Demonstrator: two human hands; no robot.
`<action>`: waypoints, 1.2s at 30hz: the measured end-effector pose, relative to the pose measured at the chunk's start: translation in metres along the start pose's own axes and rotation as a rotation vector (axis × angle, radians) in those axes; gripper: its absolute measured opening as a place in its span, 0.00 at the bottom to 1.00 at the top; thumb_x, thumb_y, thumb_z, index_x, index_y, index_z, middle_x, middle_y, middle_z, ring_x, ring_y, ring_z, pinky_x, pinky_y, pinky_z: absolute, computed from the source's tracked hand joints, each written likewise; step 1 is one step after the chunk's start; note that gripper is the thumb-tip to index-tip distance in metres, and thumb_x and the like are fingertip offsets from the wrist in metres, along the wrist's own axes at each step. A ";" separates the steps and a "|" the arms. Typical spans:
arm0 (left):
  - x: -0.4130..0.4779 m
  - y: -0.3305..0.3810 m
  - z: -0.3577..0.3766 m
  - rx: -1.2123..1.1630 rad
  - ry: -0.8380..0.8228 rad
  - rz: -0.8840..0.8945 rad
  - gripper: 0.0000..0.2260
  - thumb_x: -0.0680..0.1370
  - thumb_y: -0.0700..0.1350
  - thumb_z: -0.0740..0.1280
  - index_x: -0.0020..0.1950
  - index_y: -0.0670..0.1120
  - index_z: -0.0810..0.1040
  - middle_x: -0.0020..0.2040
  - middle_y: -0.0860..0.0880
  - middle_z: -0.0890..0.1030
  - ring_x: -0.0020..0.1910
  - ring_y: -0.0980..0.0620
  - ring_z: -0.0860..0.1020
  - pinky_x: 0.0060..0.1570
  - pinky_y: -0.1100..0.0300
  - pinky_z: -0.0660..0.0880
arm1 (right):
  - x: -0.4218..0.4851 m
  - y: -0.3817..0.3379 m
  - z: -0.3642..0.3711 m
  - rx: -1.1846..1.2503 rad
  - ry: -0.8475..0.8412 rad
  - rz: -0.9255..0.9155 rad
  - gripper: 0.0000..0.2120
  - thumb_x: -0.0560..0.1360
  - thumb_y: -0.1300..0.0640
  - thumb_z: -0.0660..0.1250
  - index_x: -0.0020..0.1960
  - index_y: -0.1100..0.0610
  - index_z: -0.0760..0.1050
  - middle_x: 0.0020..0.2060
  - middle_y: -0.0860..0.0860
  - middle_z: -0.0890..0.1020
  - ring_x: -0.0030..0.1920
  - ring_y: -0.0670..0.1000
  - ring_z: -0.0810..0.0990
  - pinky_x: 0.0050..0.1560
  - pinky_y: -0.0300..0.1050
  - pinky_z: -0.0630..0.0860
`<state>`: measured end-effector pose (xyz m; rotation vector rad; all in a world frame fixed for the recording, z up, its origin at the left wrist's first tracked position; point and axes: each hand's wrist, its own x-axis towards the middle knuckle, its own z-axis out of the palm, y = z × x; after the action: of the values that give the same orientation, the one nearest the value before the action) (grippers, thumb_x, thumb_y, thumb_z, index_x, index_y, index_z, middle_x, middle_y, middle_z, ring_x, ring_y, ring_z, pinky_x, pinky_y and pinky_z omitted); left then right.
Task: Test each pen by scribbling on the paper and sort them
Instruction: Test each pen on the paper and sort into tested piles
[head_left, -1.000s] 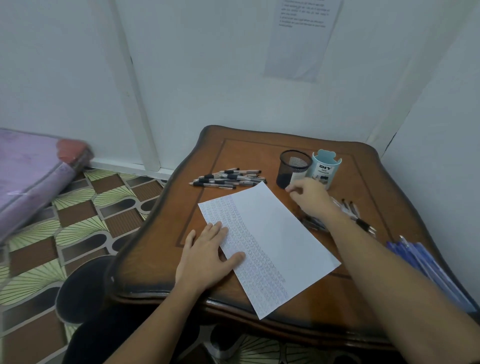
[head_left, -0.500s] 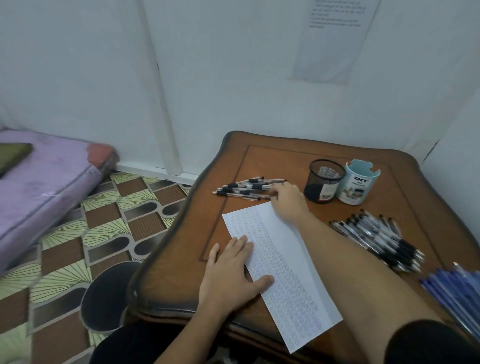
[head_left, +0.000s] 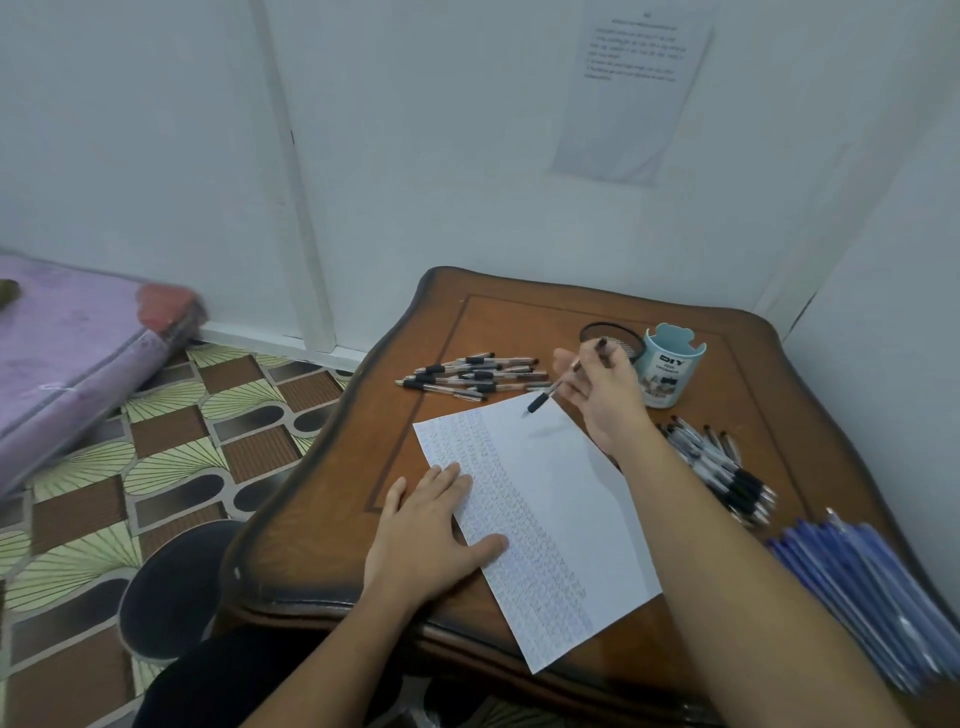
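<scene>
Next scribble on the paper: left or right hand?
Right. The right hand grips a pen, tip angled down at the top edge of the paper; the left hand lies flat on the paper, likely steadying it.

— What's above the grip?
— A printed sheet (head_left: 631, 98) stuck on the white wall (head_left: 441, 156), up and slightly right.
— And far to its left?
— A purple mattress (head_left: 78, 353) with a reddish corner (head_left: 166, 306), lying on the patterned floor (head_left: 171, 447).
— Below-left of the grip?
— A dark round object (head_left: 171, 587) just beside the wooden table (head_left: 322, 519).
</scene>
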<state>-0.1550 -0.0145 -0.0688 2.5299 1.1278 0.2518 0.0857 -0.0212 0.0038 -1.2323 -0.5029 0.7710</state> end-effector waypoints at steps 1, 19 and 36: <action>0.000 0.000 0.000 -0.002 -0.002 -0.003 0.37 0.73 0.72 0.57 0.78 0.57 0.57 0.79 0.58 0.52 0.77 0.60 0.48 0.74 0.53 0.36 | -0.009 -0.003 -0.003 0.091 0.022 -0.011 0.04 0.84 0.56 0.57 0.54 0.51 0.70 0.40 0.52 0.82 0.38 0.50 0.81 0.43 0.46 0.79; 0.000 0.003 0.000 0.024 0.001 0.001 0.36 0.74 0.72 0.57 0.78 0.55 0.59 0.79 0.56 0.55 0.78 0.57 0.51 0.75 0.50 0.40 | -0.114 0.007 -0.071 -0.006 0.032 0.106 0.28 0.85 0.43 0.47 0.50 0.62 0.79 0.27 0.54 0.74 0.29 0.49 0.71 0.36 0.45 0.65; 0.001 0.001 0.004 0.029 0.017 0.002 0.37 0.73 0.72 0.58 0.77 0.55 0.61 0.79 0.55 0.57 0.78 0.56 0.53 0.75 0.49 0.41 | -0.155 0.055 -0.087 -0.521 -0.041 -0.077 0.17 0.75 0.61 0.72 0.31 0.61 0.70 0.25 0.50 0.79 0.30 0.47 0.81 0.35 0.39 0.75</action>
<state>-0.1526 -0.0150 -0.0726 2.5584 1.1431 0.2593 0.0333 -0.1868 -0.0633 -1.6673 -0.8133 0.6180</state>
